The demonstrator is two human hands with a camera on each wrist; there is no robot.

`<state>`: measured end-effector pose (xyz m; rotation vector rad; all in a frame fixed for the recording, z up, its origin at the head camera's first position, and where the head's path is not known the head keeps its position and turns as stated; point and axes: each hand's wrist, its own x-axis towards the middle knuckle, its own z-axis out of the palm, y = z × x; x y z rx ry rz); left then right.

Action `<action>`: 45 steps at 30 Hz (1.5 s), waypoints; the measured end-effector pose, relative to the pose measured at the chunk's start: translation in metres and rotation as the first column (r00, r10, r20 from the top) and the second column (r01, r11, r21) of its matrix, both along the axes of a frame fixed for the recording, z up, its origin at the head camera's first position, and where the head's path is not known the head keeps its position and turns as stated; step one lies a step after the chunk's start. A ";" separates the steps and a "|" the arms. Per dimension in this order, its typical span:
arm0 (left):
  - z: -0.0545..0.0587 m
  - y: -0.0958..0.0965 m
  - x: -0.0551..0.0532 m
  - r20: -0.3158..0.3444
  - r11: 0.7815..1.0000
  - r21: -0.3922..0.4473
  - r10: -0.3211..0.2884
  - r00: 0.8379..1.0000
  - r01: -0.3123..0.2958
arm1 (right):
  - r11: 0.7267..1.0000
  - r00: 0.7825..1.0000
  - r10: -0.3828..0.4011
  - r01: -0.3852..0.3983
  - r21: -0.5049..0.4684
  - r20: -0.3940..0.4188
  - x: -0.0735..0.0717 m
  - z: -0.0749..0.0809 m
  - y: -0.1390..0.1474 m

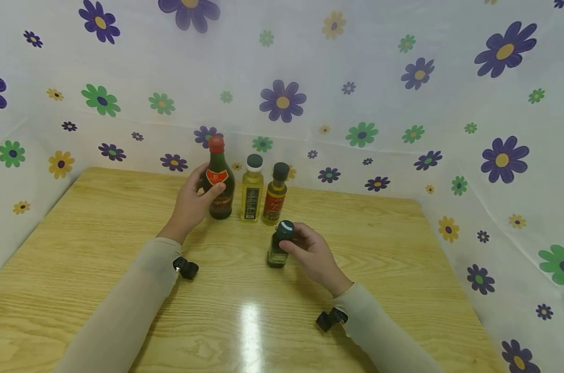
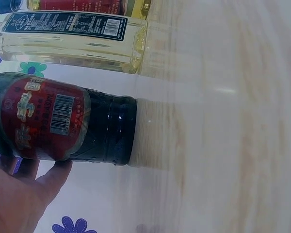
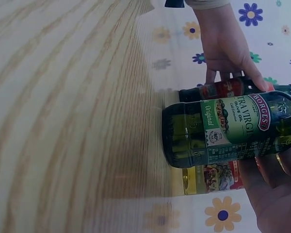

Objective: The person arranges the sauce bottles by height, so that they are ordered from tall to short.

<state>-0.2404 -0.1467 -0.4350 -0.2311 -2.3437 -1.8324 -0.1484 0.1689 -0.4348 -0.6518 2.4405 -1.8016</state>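
Note:
My left hand (image 1: 188, 206) grips a tall dark bottle (image 1: 222, 198) with a red cap, its thumb across the front. The left wrist view shows that bottle's red label and barcode (image 2: 62, 114), with fingertips against its side. Nearer to me, my right hand (image 1: 315, 257) holds a small green olive oil bottle (image 1: 277, 255) upright by its upper part, thumb in front and fingers behind. Its "extra virgin olive oil" label (image 3: 240, 119) faces the right wrist camera.
Just right of the dark bottle stand a square bottle of pale yellow oil (image 1: 251, 199) and a slimmer bottle with a red label (image 1: 273, 205), side by side. The wooden table (image 1: 365, 243) backs onto a white flower-printed cloth (image 1: 226, 62), which also hangs along both sides.

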 end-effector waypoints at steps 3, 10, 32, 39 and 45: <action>-0.001 0.000 0.000 0.007 1.000 -0.003 0.001 1.000 -0.001 | 1.000 1.000 0.001 -0.001 -0.017 -0.003 0.000 0.000 0.000; -0.001 -0.001 -0.001 0.019 1.000 -0.011 0.008 1.000 -0.008 | 0.998 1.000 0.008 -0.009 -0.056 -0.012 0.003 0.003 -0.003; -0.002 0.001 0.000 -0.021 1.000 -0.020 0.016 1.000 -0.017 | 0.986 0.986 -0.147 0.139 -0.091 -0.083 -0.004 0.008 0.023; -0.003 0.002 0.001 -0.029 1.000 -0.025 0.016 0.999 -0.017 | 0.982 0.981 -0.172 0.163 -0.097 -0.091 -0.012 0.007 0.033; -0.002 0.003 0.002 -0.036 0.999 -0.024 0.021 0.999 -0.022 | 0.976 0.972 -0.200 0.186 -0.116 -0.122 -0.024 0.007 0.038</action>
